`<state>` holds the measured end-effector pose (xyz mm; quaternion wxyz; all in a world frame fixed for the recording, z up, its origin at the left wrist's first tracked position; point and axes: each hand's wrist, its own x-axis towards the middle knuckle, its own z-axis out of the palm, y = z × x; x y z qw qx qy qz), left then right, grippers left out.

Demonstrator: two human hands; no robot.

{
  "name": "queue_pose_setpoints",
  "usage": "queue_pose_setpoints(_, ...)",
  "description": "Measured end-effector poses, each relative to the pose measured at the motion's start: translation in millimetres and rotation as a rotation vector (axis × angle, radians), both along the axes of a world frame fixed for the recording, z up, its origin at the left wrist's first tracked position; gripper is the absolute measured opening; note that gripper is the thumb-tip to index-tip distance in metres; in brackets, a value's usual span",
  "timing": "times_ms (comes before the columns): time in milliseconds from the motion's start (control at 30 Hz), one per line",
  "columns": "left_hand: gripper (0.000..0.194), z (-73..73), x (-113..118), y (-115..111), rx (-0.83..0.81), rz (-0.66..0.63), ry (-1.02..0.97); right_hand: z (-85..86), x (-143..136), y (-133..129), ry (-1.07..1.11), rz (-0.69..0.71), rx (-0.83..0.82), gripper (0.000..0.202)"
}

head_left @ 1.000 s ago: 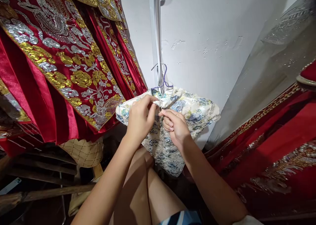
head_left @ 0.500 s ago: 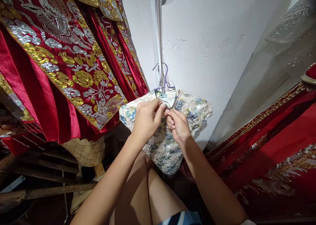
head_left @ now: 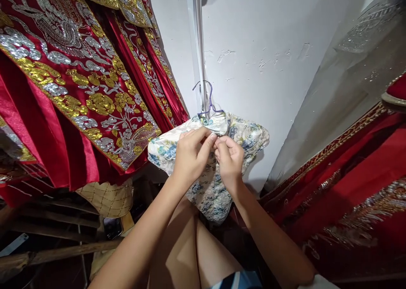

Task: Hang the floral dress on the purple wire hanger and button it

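Observation:
A white garment with blue and green flowers (head_left: pixel 250 132) hangs from a purple hanger (head_left: pixel 209 95) in front of me. My left hand (head_left: pixel 193 154) pinches the front of its collar between thumb and fingers. Close against it, my right hand (head_left: pixel 229 158) has its fingers curled and pinches the neighbouring edge of the same collar. Both sets of fingertips nearly touch at the neck opening. Whatever small fastening lies between them is hidden. Below my hands the garment narrows and hangs down over my knees.
Red cloth with gold and silver embroidery (head_left: pixel 104 103) hangs at the left, above a wooden rack (head_left: pixel 63 251). A metal pole (head_left: pixel 198 48) runs down the white wall (head_left: pixel 269 35) behind the hanger. More red embroidered cloth (head_left: pixel 358 166) covers the right side.
My right hand has turned slightly more upright and its fingers have shifted at the collar. Both hands stay at the neckline. The view has moved a little.

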<state>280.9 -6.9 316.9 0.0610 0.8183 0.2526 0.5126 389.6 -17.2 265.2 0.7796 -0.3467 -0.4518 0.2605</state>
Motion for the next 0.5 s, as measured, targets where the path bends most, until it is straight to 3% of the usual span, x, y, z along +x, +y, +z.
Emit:
queue_pose_setpoints(100,0.024,4.4,0,-7,0.019,-0.015,0.027,-3.8,4,5,-0.064,-0.021,-0.032,0.029)
queue_pose_setpoints(200,0.023,12.9,-6,-7,0.025,0.001,-0.037,-18.8,8,9,-0.139,-0.006,-0.118,0.029)
queue_pose_setpoints(333,0.019,19.9,-38,17,-0.139,0.072,-0.290,-46.3,11,-5,-0.117,0.074,-0.230,0.029)
queue_pose_setpoints(400,0.019,14.1,-62,38,-0.299,0.096,-0.478,-56.9,12,-19,-0.068,0.096,-0.283,0.028)
queue_pose_setpoints(500,0.028,-8.4,-93,70,-0.611,0.103,-0.753,-63.8,12,-41,-0.031,0.159,-0.351,0.027)
